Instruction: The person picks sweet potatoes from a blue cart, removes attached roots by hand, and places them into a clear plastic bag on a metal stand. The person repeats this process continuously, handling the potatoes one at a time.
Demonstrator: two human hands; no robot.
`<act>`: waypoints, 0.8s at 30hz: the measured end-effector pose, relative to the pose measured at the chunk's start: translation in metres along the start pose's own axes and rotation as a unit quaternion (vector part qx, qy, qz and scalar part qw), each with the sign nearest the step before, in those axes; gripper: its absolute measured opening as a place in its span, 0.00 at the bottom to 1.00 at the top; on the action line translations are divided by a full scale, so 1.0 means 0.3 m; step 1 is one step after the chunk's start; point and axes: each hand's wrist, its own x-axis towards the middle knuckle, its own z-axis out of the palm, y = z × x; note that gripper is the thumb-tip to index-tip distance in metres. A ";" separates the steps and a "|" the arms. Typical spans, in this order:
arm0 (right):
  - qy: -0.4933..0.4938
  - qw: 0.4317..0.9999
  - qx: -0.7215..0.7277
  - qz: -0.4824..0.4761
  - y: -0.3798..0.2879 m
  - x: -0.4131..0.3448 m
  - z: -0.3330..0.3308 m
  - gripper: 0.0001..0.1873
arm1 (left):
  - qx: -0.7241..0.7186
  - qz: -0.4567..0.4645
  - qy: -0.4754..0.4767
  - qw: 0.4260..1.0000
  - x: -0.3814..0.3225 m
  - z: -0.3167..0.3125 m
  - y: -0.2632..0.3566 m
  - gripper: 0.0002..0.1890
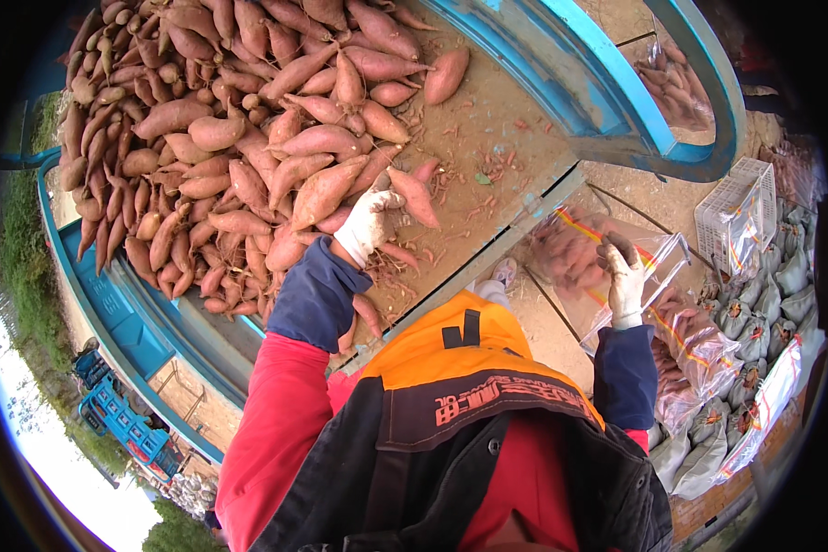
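Observation:
My left hand, in a soiled white glove, reaches to the edge of a large heap of sweet potatoes. Its fingers are curled against one pointed sweet potato, which they appear to grip; part of the contact is hidden. On the other side, my right hand is raised over a clear plastic bag with red and yellow stripes, partly filled with sweet potatoes. That glove is dirty at the fingertips. Its fingers are loosely bent and apart, with nothing visible in them.
The heap lies on a truck bed with blue side rails. Filled clear bags stand to the right, by a white plastic crate and several grey sacks. A blue vehicle is at the lower left.

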 end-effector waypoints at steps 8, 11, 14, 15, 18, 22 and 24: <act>-0.316 0.947 0.018 0.053 -0.032 -0.123 0.640 0.42 | 0.240 0.050 -0.041 0.969 -0.029 0.259 -0.230 0.20; -0.269 0.945 0.005 0.188 0.000 -0.106 0.608 0.37 | 0.433 0.160 0.119 0.879 0.031 0.164 -0.255 0.19; -0.231 0.939 0.118 0.226 0.045 -0.069 0.560 0.29 | 0.703 0.194 0.288 0.621 0.134 0.022 -0.257 0.32; -0.208 0.937 0.161 0.231 0.056 -0.059 0.549 0.28 | 0.740 0.174 0.299 0.577 0.158 -0.017 -0.262 0.36; -0.212 0.914 0.259 0.230 0.064 -0.040 0.530 0.28 | 0.731 0.075 0.248 0.631 0.221 -0.088 -0.253 0.34; -0.196 0.871 0.380 0.244 0.046 -0.031 0.541 0.34 | 0.186 0.021 0.111 0.976 0.179 -0.027 -0.197 0.28; -0.209 0.859 0.406 0.233 0.047 -0.023 0.551 0.35 | 0.086 -0.114 0.051 0.988 0.107 0.046 -0.163 0.27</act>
